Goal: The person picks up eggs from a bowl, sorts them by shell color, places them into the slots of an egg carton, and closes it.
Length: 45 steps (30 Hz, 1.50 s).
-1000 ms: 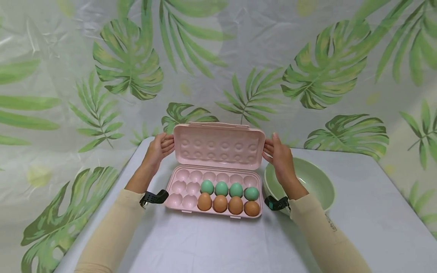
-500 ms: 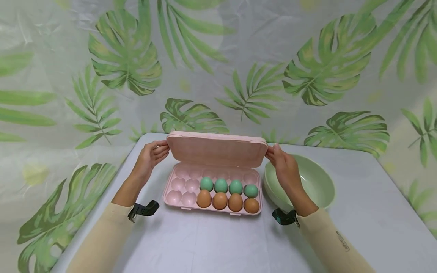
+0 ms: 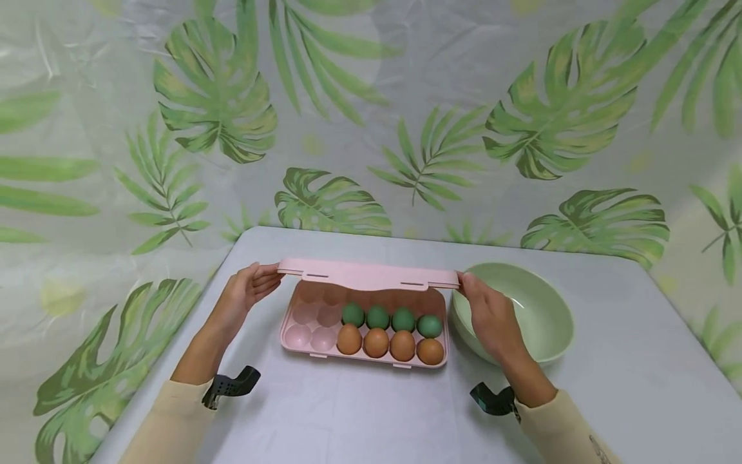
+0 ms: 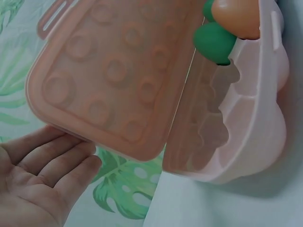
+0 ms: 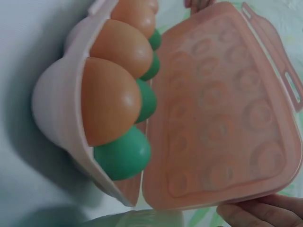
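Note:
A pink egg box (image 3: 362, 357) sits on the table with its lid (image 3: 371, 274) partway down, tilted over the back of the tray. Several brown eggs (image 3: 375, 343) fill the front row at the right, with several green eggs (image 3: 378, 318) behind them; cups at the left end hold none. My left hand (image 3: 239, 293) touches the lid's left end with extended fingertips, as the left wrist view shows its fingers (image 4: 61, 158) fairly straight. At the lid's right end, fingers of my right hand (image 3: 489, 316) touch the edge; its thumb is hidden in the right wrist view.
A pale green bowl (image 3: 542, 316) stands right of the egg box, partly behind my right hand. The white tabletop (image 3: 371, 419) runs back to a leaf-patterned curtain (image 3: 371, 96). Each wrist wears a black strap-on camera.
The lid has swung forward and down from nearly upright, its outer top and clasp edge now showing. Both hands have moved down with it, staying at its ends. The eggs and bowl have stayed put.

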Available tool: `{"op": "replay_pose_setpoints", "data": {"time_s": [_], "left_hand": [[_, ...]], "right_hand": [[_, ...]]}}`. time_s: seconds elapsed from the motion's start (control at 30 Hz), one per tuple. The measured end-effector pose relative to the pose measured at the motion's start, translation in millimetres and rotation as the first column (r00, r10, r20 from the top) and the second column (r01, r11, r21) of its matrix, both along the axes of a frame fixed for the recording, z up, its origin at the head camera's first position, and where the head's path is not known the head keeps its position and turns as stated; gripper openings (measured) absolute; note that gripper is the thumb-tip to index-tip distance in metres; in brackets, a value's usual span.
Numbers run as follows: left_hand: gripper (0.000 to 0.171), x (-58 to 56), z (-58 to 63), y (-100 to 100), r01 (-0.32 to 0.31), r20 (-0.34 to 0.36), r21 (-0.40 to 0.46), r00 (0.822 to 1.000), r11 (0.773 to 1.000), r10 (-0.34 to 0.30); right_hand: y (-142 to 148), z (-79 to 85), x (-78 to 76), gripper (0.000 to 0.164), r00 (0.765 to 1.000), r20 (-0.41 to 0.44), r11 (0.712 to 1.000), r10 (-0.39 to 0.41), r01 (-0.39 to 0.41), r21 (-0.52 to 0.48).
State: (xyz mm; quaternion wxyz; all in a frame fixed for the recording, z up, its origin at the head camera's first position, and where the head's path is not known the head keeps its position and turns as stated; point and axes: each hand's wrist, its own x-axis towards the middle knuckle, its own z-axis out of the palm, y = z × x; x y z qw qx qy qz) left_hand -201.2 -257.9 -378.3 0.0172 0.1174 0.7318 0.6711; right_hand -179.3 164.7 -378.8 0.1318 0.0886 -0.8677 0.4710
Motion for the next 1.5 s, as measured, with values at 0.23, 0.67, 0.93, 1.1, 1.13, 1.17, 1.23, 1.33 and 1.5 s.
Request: {"op": "replay_pose_setpoints", "data": {"time_s": [0.23,0.67,0.93,1.1,1.13,1.17,1.23,1.33,1.5], "left_hand": [[0.065,14.7,-4.0,-1,-0.037,-0.044,-0.105,0.998,0.994,0.033],[0.041,34.9,-19.5,0,-0.138,-0.288,-0.325,0.957,0.936,0.041],[0.033,50.9,-19.7,11,-0.226,-0.364,-0.526,0.931,0.820,0.023],[0.036,60.4,-23.8,20,-0.262,-0.423,-0.602,0.906,0.754,-0.023],[0.038,62.0,-25.4,23,-0.269,-0.438,-0.619,0.898,0.738,-0.040],[0.040,63.2,-27.2,26,-0.278,-0.457,-0.639,0.887,0.717,-0.063],[0.044,66.2,-30.1,33,-0.292,-0.497,-0.671,0.859,0.682,-0.122],[0.051,70.3,-33.7,43,-0.321,-0.555,-0.699,0.806,0.638,-0.203],[0.058,74.4,-38.5,51,-0.356,-0.600,-0.716,0.754,0.600,-0.267]], "right_hand": [[0,-5.1,12.3,0.049,0.999,-0.046,0.999,0.026,-0.024,0.041],[3,-15.8,28.0,0.041,0.994,-0.071,0.983,0.085,-0.072,0.171],[-2,-21.5,39.4,0.041,0.965,-0.190,0.945,0.180,-0.116,0.307],[-10,-26.0,45.8,0.048,0.942,-0.236,0.919,0.238,-0.140,0.369],[-12,-27.5,46.6,0.050,0.934,-0.249,0.914,0.254,-0.148,0.378],[-14,-29.5,47.1,0.052,0.925,-0.266,0.906,0.271,-0.152,0.395],[-18,-33.6,48.0,0.054,0.904,-0.298,0.887,0.307,-0.158,0.433],[-24,-39.9,48.2,0.056,0.868,-0.339,0.858,0.363,-0.170,0.485],[-31,-47.9,46.9,0.058,0.829,-0.371,0.828,0.419,-0.181,0.530]]}}
